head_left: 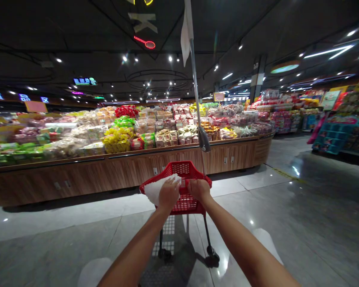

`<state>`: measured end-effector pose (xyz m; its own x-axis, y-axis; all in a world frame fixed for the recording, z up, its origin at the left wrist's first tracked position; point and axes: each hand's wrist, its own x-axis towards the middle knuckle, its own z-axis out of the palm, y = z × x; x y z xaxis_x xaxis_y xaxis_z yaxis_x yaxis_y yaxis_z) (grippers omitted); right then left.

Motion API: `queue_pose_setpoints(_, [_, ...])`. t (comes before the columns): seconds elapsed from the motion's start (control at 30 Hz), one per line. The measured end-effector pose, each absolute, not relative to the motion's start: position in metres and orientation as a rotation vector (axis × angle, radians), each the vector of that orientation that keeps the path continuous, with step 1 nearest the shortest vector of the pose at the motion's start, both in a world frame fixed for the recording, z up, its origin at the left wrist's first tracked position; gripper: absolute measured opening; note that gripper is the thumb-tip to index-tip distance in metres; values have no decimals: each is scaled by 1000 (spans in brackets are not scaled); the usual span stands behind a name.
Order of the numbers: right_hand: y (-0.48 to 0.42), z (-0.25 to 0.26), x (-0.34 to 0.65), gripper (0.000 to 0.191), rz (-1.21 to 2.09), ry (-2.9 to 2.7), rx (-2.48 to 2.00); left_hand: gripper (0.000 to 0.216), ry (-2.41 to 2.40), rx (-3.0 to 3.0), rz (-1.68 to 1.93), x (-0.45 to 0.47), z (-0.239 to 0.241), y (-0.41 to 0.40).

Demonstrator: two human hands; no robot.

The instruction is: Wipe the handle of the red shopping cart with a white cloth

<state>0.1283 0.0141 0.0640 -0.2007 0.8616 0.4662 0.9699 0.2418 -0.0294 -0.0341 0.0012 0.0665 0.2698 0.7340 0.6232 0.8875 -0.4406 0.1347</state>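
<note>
The red shopping cart [187, 205] stands near you, before the wooden desk [237, 154]. Your right grip [199, 189] is wrapped around its handle [184, 188], probably to keep it steady. Your left grip [169, 193] holds a white cloth [153, 191] against the cart, maybe so it won't slip. Both arms [146, 239] reach forward, grips close together.

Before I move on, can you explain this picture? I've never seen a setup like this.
There is no machine here: these are a person's bare hands. The single picture comes from a camera worn on the head, looking forward and down. The right hand grips the red handle of a shopping cart. The left hand lies over a white cloth; how its fingers close is hard to see. Ahead, packaged goods are heaped on a wooden display stand.
</note>
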Motion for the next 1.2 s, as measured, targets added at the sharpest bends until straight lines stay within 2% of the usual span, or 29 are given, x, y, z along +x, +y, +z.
queue_pose_setpoints(0.2, [15, 63, 141, 31, -409, -2174, -1640, 31, -1261, -2377, -971, -7, 65, 5])
queue_pose_setpoints(0.4, [20, 59, 157, 34, -457, -2193, -1661, 30, -1356, -2281, -966, -90, 58, 15])
queue_pose_setpoints(0.6, [20, 67, 165, 39, -470, -2219, -1620, 31, -1249, -2311, -779, -143, 65, 22])
queue_pose_setpoints(0.8, [27, 66, 178, 41, -457, -2220, -1614, 30, -1352, -2232, -894, -122, 65, 9])
queue_pose_setpoints(0.93, [30, 64, 182, 35, -415, -2084, -1467, 33, -1452, -2082, -993, -94, 57, -5])
queue_pose_setpoints(1.1, [11, 61, 133, 28, -299, -2099, -1076, 32, -1422, -2089, -995, -59, 53, -17])
queue_pose_setpoints(1.2, [-4, 55, 105, 28, -158, -2077, -1034, 31, -1303, -2184, -1065, -48, 50, -29])
